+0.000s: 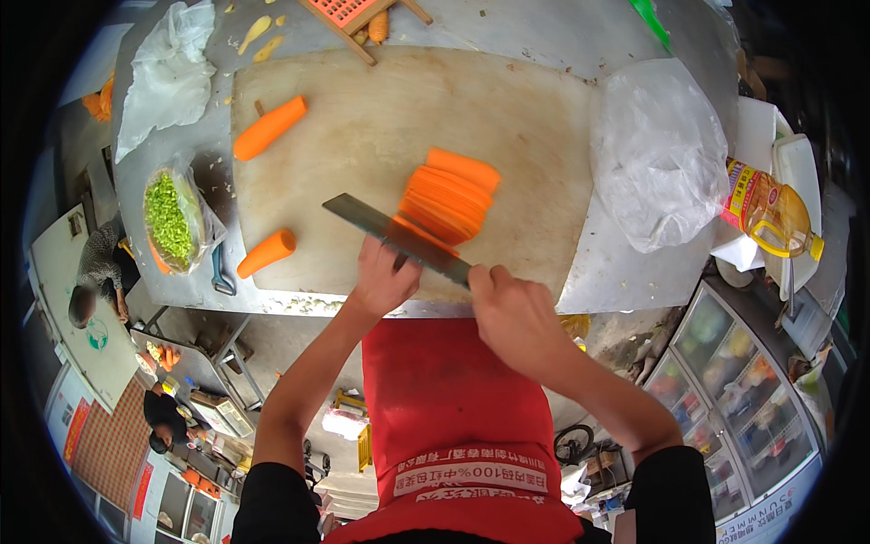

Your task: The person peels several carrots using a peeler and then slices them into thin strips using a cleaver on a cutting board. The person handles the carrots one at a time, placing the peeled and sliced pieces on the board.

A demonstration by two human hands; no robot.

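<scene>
My right hand (513, 316) grips the handle of a kitchen cleaver (353, 207), whose blade slants up to the left over the cutting board (326, 177). My left hand (389, 275) is at the near side of the blade, fingers bent; the blade hides whatever its fingertips touch. Just beyond the blade, thin carrot slices (448, 197) lie overlapped in a stack, with some orange under the blade. Two peeled carrots lie apart at the board's left side: an upper carrot (270, 128) and a lower carrot (266, 253).
Left of the board stand a bowl of chopped greens (168, 217) partly wrapped in plastic and a blue-handled peeler (221, 272). A clear plastic bag (656, 156) overlaps the right side, near an oil bottle (771, 207). A slotted wood-framed rack (343, 13) touches the far edge.
</scene>
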